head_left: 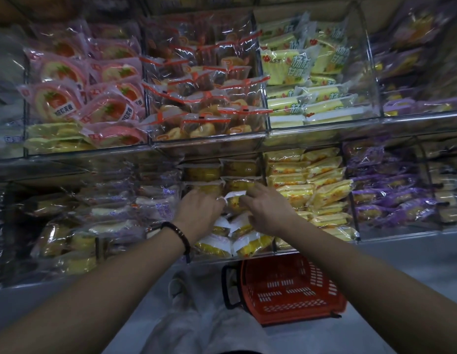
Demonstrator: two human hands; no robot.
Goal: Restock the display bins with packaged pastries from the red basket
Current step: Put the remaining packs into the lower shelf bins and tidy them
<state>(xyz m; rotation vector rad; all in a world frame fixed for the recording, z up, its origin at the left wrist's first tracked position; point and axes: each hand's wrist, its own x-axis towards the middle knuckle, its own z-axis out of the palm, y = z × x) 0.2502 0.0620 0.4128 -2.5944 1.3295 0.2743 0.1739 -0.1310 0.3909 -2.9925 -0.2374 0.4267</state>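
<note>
Both my hands reach into the lower middle display bin. My left hand and my right hand together pinch one yellow packaged pastry with a white wrapper end, held above the pile. More yellow and white pastry packs lie stacked below it in the same bin. The red basket stands on the floor under the bin, just right of my legs, and looks empty inside.
Clear acrylic bins fill two shelf rows: pink packs upper left, orange-sealed buns upper middle, yellow-green packs upper right, purple packs lower right, pale packs lower left. Grey floor spreads below.
</note>
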